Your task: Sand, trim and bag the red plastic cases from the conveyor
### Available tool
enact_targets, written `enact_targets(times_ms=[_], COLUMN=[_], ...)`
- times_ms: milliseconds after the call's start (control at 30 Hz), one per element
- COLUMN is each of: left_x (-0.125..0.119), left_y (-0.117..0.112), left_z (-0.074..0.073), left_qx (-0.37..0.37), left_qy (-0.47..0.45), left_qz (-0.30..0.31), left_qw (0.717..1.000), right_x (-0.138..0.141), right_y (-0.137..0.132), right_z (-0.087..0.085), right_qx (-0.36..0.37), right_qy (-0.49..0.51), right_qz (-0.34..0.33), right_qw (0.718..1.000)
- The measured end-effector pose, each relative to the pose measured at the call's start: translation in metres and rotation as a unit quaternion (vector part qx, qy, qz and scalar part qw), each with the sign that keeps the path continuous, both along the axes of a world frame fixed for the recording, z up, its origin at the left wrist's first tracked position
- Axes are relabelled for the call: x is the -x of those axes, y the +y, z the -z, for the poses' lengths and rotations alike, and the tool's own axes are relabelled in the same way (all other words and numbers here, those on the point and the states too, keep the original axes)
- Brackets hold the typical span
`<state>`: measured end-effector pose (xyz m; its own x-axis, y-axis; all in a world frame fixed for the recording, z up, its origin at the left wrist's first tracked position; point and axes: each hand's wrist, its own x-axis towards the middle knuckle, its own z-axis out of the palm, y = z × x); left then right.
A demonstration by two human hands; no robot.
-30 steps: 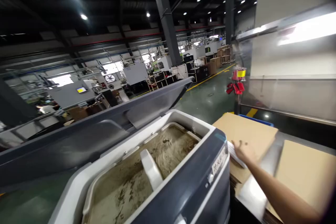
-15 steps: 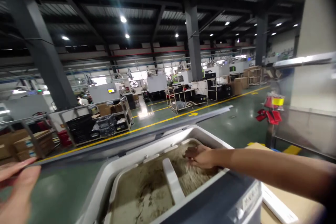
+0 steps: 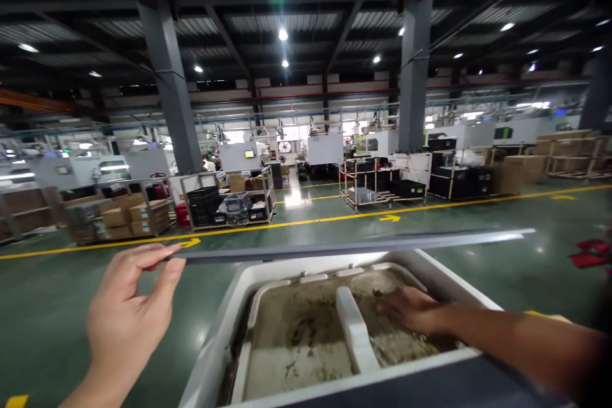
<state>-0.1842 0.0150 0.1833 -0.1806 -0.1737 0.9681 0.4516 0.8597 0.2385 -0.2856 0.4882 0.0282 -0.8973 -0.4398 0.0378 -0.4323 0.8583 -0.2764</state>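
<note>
My left hand pinches the left end of a long, thin grey panel between thumb and fingers. The panel is seen nearly edge-on and runs across just beyond the far rim of a white-rimmed tank with a dark grey side. Inside the tank sits a dirty, off-white inner basin stained brown, with a raised white bar dividing it. My right hand reaches in to the right of the bar, low over the murky, brownish surface. Its fingers are blurred and partly hidden, so any grip cannot be made out.
Green floor with a yellow line lies beyond the tank. Farther off stand racks with black crates, cardboard boxes, grey pillars and machines. Red objects show at the right edge.
The view has turned left, bringing my left hand and the panel's held end fully into sight. My right hand stays in the tank's right part; the pale splash or blur under it has lessened.
</note>
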Motion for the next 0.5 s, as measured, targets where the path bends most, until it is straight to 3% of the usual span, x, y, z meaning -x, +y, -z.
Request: enact_targets(times_ms=[233,400,500], left_x=[-0.0040,-0.0051,-0.0062], left_y=[-0.0023,-0.0021,-0.0021], left_z=[-0.0004,0.0007,-0.0004], left_qx=[0.022,0.024,0.033], left_qy=[0.010,0.004,0.001], left_qz=[0.009,0.017,0.028], left_qw=[1.000,1.000,0.999], right_x=[0.0002,0.0007,0.0017], right_y=[0.0028,0.0056,0.0053], right_z=[0.0005,0.0038,0.0057], right_qx=[0.027,0.094,0.067], right_qy=[-0.022,-0.034,-0.025], right_qz=[-0.006,0.017,0.003], right_qw=[0.999,0.995,0.997])
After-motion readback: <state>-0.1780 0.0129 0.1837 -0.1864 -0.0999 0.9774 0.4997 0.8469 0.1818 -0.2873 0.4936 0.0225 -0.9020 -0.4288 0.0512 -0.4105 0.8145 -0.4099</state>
